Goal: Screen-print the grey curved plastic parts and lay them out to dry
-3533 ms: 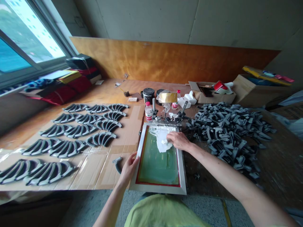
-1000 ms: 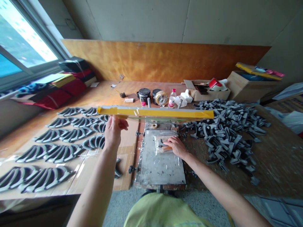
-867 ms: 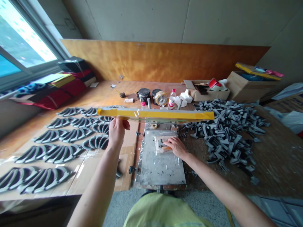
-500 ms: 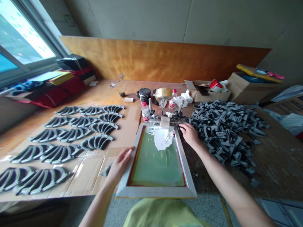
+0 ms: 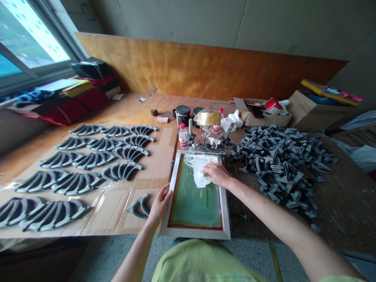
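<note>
A silver-framed printing screen [image 5: 224,203] with green mesh and a red border lies flat in front of me, hinged at its far end. My left hand [image 5: 160,203] grips the frame's left rail. My right hand [image 5: 216,174] rests closed on the mesh by the white ink smear [image 5: 199,174] near the far end; what it holds is hidden. A single grey curved plastic part [image 5: 138,204] lies on the cardboard just left of the frame.
Rows of grey curved parts [image 5: 88,164] lie on cardboard at left. A big pile of the same parts [image 5: 282,160] sits at right. Black ink tubs [image 5: 183,114], a small bottle [image 5: 183,140], a tape roll [image 5: 208,117] and cardboard boxes [image 5: 317,109] stand behind.
A second ago my left hand held the screen raised while my right hand touched a part on the plate beneath. The screen is now down flat and my right hand is on the mesh.
</note>
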Demonstrator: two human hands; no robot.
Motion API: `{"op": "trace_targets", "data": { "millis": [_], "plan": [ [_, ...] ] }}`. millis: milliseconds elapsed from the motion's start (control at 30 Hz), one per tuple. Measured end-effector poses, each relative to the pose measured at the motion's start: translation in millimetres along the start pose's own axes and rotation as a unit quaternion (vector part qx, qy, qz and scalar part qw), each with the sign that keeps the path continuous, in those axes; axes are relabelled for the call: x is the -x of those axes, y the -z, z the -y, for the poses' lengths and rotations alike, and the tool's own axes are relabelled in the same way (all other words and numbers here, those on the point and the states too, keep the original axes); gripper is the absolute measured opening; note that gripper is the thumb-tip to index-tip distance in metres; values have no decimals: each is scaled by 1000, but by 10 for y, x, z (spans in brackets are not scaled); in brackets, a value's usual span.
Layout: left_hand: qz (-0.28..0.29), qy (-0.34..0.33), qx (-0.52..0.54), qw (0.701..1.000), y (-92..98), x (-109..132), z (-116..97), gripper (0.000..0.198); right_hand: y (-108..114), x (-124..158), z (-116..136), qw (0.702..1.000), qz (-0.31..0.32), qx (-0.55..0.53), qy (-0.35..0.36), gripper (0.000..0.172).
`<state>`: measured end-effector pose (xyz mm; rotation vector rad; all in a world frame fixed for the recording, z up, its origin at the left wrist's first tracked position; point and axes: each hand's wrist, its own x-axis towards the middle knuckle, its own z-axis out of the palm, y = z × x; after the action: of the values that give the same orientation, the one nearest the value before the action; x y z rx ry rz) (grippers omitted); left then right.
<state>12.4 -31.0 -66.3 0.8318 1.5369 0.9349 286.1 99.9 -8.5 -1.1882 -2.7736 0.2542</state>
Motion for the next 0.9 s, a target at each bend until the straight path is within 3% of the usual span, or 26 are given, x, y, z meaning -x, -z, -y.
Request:
{"op": "trace_targets", "data": {
  "millis": [100, 233, 333, 433, 567, 633, 733, 833, 900],
  "plan": [
    [-8, 1, -6, 1000, -8, 6, 5, 80, 62, 223, 32, 998, 23, -7, 62, 29],
    [-14, -4, -13, 1000, -12, 12, 10, 78, 165, 199, 3, 996, 41, -27, 76, 25],
    [-19, -9, -19, 1000, -9, 22, 0, 76, 56, 128, 34, 999, -38, -17, 26, 19],
    [-24, -5, -13, 1000, -8, 37, -26, 77, -161, 237, 111, 993, -108, 10, 43, 23],
    [-24, 3, -4, 1000, -4, 60, -65, 77, -199, 405, 97, 990, -115, -15, 81, 24],
    [-20, 6, -7, 1000, 4, 74, -98, 76, -74, 306, 12, 992, -111, -44, 50, 28],
    [-1, 3, -6, 1000, 29, 119, -227, 77, 148, -55, -148, 991, -108, -67, -36, 55],
    [18, -2, -2, 1000, 80, 200, -491, 79, 309, -391, -285, 991, -88, -49, -88, 65],
    [8, -21, -23, 999, 127, 255, -718, 72, 393, -464, -379, 990, -100, -33, -95, 67]
  ]
}}
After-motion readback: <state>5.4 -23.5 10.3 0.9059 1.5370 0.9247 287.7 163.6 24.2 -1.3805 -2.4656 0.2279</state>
